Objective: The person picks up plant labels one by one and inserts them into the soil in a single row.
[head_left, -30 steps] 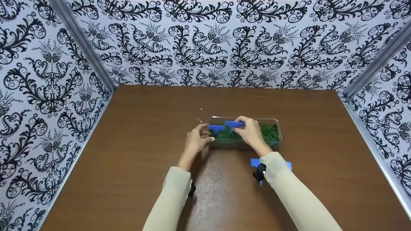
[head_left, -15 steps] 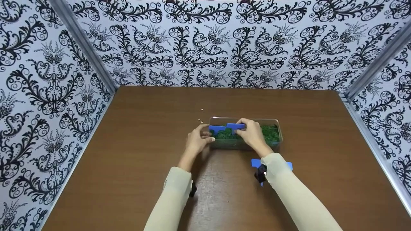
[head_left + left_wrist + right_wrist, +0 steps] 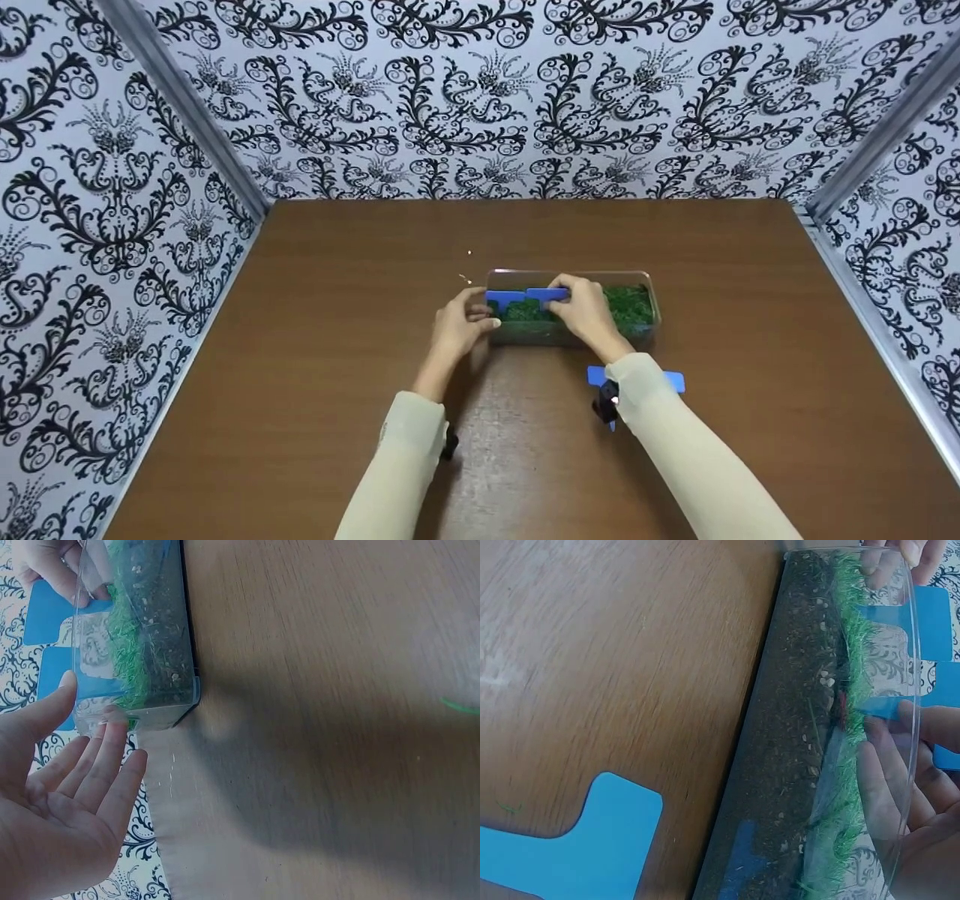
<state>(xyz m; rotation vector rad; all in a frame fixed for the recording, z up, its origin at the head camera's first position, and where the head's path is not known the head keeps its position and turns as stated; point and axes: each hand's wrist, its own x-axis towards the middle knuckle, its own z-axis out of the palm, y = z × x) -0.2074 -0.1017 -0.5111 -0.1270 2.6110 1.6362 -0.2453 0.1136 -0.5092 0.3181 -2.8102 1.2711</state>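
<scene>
A clear plastic box [image 3: 570, 337] with soil and green grass [image 3: 847, 607] stands on the table. My left hand [image 3: 457, 326] is at its left end, fingers fairly straight and touching the end wall, thumb by the rim. My right hand [image 3: 589, 311] reaches inside and pinches a blue T-shaped plant label [image 3: 546, 293], whose stem goes down into the grass. To its left a second blue plant label [image 3: 506, 297] stands upright in the grass. A third blue plant label [image 3: 619, 829] lies on the table under my right forearm, partly hidden in the head view.
The brown wooden table [image 3: 337, 300] is bounded by patterned walls [image 3: 465, 97] at the back and sides. Small light bits [image 3: 466, 278] lie left of the box. A green strand [image 3: 459, 706] lies on the table in the left wrist view.
The plant label in my right hand has gone down lower into the grass, its top now almost level with the one beside it. My left hand has stayed at the box end.
</scene>
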